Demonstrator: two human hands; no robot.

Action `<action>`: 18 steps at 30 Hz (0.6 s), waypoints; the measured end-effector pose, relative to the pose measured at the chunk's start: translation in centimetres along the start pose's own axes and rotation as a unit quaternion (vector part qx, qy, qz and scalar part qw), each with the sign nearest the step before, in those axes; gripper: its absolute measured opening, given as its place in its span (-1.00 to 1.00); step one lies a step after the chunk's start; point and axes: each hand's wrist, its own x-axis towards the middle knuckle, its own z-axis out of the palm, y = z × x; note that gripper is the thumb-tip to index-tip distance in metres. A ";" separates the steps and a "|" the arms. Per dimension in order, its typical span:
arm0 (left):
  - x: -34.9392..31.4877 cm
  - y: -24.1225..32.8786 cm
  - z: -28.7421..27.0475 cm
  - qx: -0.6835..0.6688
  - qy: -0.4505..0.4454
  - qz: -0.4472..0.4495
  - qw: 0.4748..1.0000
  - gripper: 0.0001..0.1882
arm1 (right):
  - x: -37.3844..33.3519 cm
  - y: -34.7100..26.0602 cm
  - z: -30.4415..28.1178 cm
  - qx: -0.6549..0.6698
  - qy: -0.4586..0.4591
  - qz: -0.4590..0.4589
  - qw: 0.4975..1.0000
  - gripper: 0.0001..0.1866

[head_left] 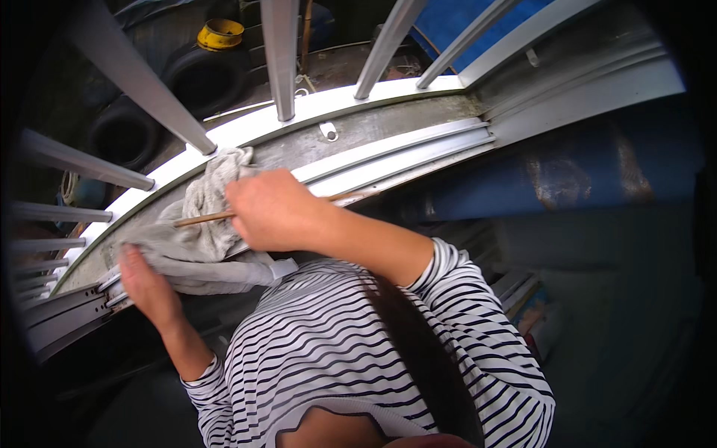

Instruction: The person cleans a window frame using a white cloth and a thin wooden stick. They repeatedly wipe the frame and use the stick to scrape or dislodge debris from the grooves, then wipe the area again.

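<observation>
A crumpled grey cloth (213, 196) lies over the window sill and its metal track. My right hand (272, 209) is closed round a thin wooden stick (203, 219). The stick's left end meets the cloth, and part of its shaft shows again to the right of my fist. At the cloth's left end, my left hand (148, 287) pinches the fabric, its fingertips somewhat blurred and partly covered. A fold of the cloth hangs over the sill's inner edge, with a small white tag (284, 269) on it.
White window bars (279, 60) rise along the sill's outer edge. Sliding tracks (403, 153) run to the right frame. Beyond the bars are dark tyres (123, 134), a yellow wheel rim (220, 33) and a blue sheet (463, 30). Below the sill on the right is a blue surface (493, 183).
</observation>
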 end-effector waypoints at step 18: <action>-2.1 -2.3 -5.3 0.153 -0.022 0.297 0.942 -0.49 | -6.8 7.5 -6.8 -0.241 0.048 0.138 0.960 -0.80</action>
